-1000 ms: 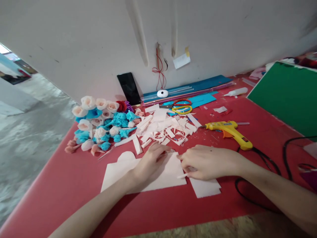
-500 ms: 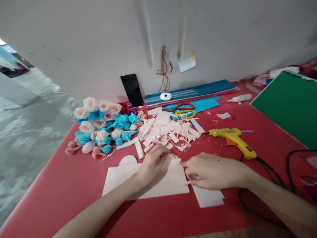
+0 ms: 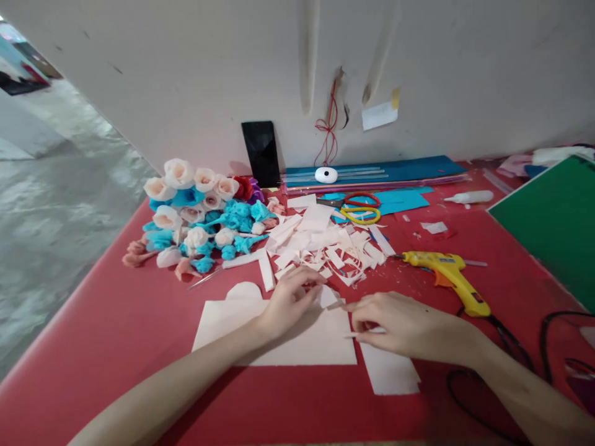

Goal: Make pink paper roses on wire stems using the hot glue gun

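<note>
A large cream paper sheet (image 3: 223, 331) lies on the red tabletop under my hands. My left hand (image 3: 290, 303) rests over its upper edge, thumb and fingers pinching a small pale paper piece (image 3: 328, 297). At the right of that piece, my right hand (image 3: 400, 325) reaches in with its index fingertip at the paper's edge. A thin white stick-like piece (image 3: 356, 335) pokes out leftward from between its curled fingers; the exact kind is unclear. Below my right hand lies a narrower paper sheet (image 3: 388, 368), and a rounded paper piece (image 3: 244, 291) shows behind the large sheet.
Paper scraps (image 3: 325, 238) are heaped ahead, beside scissors (image 3: 360, 207). Crepe-paper flowers (image 3: 199, 217) crowd the left. A yellow glue gun (image 3: 446, 272) with a black cable lies right, near a green board (image 3: 553, 223). A phone (image 3: 261, 155) leans against the wall.
The camera view has shifted slightly. The small paper piece between my hands now shows more plainly, with my right index fingertip at its edge. Both hands keep their hold.
</note>
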### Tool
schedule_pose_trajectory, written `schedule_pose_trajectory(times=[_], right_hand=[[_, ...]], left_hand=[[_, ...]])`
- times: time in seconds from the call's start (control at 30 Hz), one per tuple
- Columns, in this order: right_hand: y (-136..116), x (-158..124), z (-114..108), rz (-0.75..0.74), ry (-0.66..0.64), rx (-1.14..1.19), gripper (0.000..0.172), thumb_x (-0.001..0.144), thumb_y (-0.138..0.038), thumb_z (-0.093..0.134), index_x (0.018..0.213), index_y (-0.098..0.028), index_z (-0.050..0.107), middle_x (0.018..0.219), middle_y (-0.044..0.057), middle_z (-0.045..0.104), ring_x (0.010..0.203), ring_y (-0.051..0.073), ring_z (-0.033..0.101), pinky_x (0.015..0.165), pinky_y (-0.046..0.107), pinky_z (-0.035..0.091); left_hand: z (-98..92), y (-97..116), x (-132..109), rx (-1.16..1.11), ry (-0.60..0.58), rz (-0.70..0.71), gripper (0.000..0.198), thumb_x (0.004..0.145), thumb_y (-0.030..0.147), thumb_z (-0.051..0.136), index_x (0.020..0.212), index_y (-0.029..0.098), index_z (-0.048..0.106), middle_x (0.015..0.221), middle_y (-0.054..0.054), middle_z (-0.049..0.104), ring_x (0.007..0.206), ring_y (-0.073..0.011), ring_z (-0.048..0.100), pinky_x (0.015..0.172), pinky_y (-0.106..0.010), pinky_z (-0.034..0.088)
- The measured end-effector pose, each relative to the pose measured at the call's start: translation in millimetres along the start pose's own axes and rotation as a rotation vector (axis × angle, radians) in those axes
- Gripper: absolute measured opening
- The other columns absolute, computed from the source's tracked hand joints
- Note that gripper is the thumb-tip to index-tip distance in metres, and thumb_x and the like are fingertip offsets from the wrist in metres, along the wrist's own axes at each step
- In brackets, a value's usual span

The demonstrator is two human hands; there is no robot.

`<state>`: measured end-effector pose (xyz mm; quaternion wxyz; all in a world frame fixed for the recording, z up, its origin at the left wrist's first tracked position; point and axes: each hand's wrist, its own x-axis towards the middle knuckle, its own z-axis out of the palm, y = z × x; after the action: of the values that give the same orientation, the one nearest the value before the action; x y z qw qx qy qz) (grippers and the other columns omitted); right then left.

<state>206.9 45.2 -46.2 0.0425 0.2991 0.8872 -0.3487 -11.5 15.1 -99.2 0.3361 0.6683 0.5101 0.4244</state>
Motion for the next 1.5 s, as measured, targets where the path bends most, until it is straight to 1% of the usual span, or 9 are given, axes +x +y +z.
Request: schedule_pose_trajectory(times=[0.4,0.7,0.8,0.9,1.03,1.17,1.23,1.37,1.5], right_hand=[[-16,19,-9,0.057,0.223,0.265,0.020,0.084,-0.033,0.053,0.079,-0.017,0.064,0.099,0.005,0.060,0.081,0.012,0.056,0.073,0.023,0.040],[-23,22,-6,0.025,0.455,0.347,0.015,0.078,-0.023,0.056,0.070,-0.015,0.066,0.074,0.003,0.066,0.067,0.012,0.057,0.062,0.023,0.041],[-26,16,-13,0.029,0.527,0.357,0.013,0.076,-0.022,0.057,0.071,-0.015,0.067,0.077,0.005,0.067,0.067,0.013,0.057,0.061,0.024,0.042],[-28,12,-14,0.015,0.528,0.374,0.013,0.076,-0.022,0.058,0.072,-0.015,0.067,0.077,0.004,0.068,0.066,0.013,0.058,0.060,0.024,0.043],[-29,12,-12,0.003,0.520,0.391,0.013,0.076,-0.023,0.058,0.072,-0.015,0.067,0.079,0.004,0.069,0.068,0.013,0.058,0.061,0.023,0.043],[-29,12,-13,0.017,0.521,0.404,0.013,0.074,-0.024,0.059,0.070,-0.015,0.067,0.076,0.004,0.068,0.065,0.013,0.058,0.061,0.024,0.043],[-28,12,-14,0.014,0.518,0.410,0.013,0.075,-0.025,0.059,0.071,-0.015,0.067,0.077,0.004,0.068,0.066,0.013,0.058,0.062,0.024,0.044],[-27,12,-14,0.002,0.507,0.421,0.014,0.076,-0.026,0.059,0.073,-0.015,0.067,0.078,0.004,0.068,0.067,0.013,0.058,0.063,0.025,0.044],[-26,12,-15,0.008,0.516,0.435,0.012,0.074,-0.025,0.059,0.071,-0.015,0.066,0.077,0.004,0.068,0.065,0.013,0.057,0.062,0.025,0.044]], left_hand=[[1.8,8,-3,-0.128,0.020,-0.061,0.014,0.076,0.010,0.055,0.086,0.017,0.062,0.080,-0.004,0.065,0.077,-0.0144,0.061,0.072,-0.027,0.049],[-5.2,17,-4,-0.045,0.086,-0.042,0.009,0.081,0.021,0.055,0.087,0.017,0.060,0.098,-0.007,0.063,0.092,-0.0173,0.061,0.079,-0.031,0.051],[-10.8,16,1,0.075,0.050,-0.008,0.027,0.085,0.026,0.050,0.062,0.016,0.060,0.065,-0.001,0.062,0.067,-0.0127,0.061,0.074,-0.030,0.052],[-13.7,12,3,0.170,-0.009,0.031,0.018,0.083,0.021,0.050,0.097,0.019,0.062,0.057,0.005,0.056,0.041,-0.0061,0.048,0.052,-0.022,0.050],[-15.7,13,1,0.274,-0.048,0.145,0.039,0.073,0.017,0.062,0.112,0.022,0.057,0.118,-0.010,0.056,0.096,-0.0187,0.060,0.077,-0.032,0.053],[-17.8,19,-8,0.338,-0.091,0.179,0.012,0.080,0.020,0.056,0.073,0.020,0.065,0.075,-0.003,0.066,0.086,-0.0194,0.063,0.089,-0.042,0.048],[-18.8,20,-13,0.338,-0.104,0.156,0.019,0.083,0.016,0.050,0.095,0.020,0.064,0.081,-0.004,0.068,0.074,-0.0162,0.064,0.075,-0.035,0.054],[-23.1,18,-20,0.289,-0.127,0.158,0.047,0.077,0.014,0.058,0.123,0.022,0.051,0.128,-0.013,0.054,0.116,-0.0253,0.053,0.087,-0.042,0.051],[-27.8,23,-23,0.170,-0.115,0.103,0.011,0.079,0.019,0.059,0.081,0.022,0.069,0.076,-0.004,0.072,0.088,-0.0215,0.067,0.091,-0.044,0.049]])
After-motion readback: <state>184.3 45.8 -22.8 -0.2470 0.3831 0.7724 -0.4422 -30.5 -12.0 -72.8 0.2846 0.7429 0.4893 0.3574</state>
